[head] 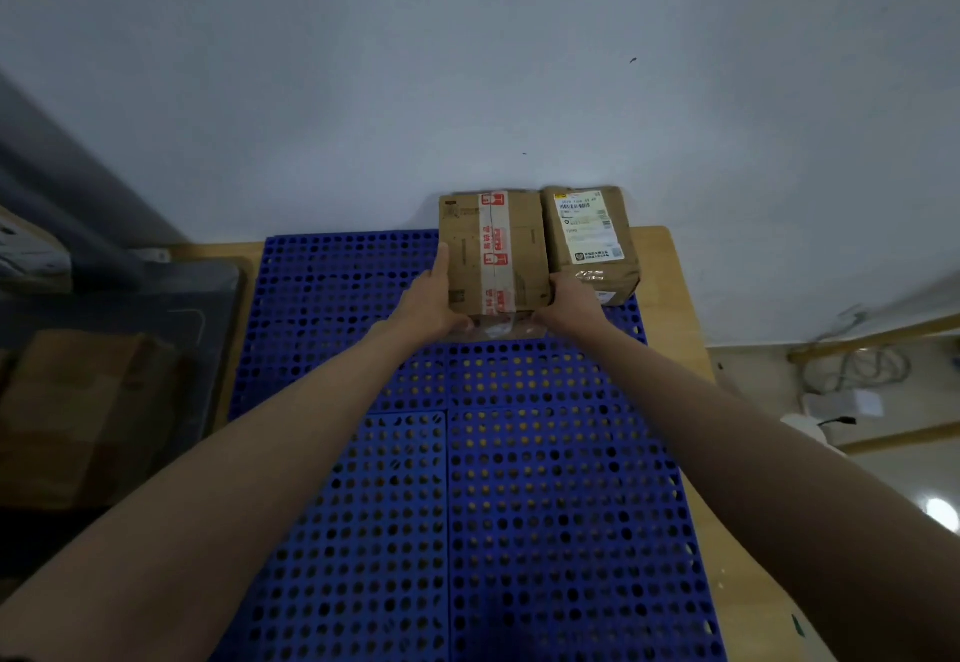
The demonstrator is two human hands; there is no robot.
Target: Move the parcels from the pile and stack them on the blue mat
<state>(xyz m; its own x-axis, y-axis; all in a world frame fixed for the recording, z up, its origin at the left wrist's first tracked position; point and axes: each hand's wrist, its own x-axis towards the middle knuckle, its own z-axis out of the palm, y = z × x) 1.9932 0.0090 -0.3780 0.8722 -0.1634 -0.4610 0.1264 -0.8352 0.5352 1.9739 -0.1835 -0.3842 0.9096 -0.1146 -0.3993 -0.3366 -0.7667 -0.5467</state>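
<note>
Bare forearms, sleeveless, no gloves, no jewellery

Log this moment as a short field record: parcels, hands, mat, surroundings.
taped parcel: cardboard box with red-printed tape, at the far end of the blue mat
left hand: grips the box's left side
right hand: grips its right near corner
labelled parcel: brown, white shipping label, directly right of the taped one, against the wall
dark bin: left of the mat, holds cardboard boxes
</note>
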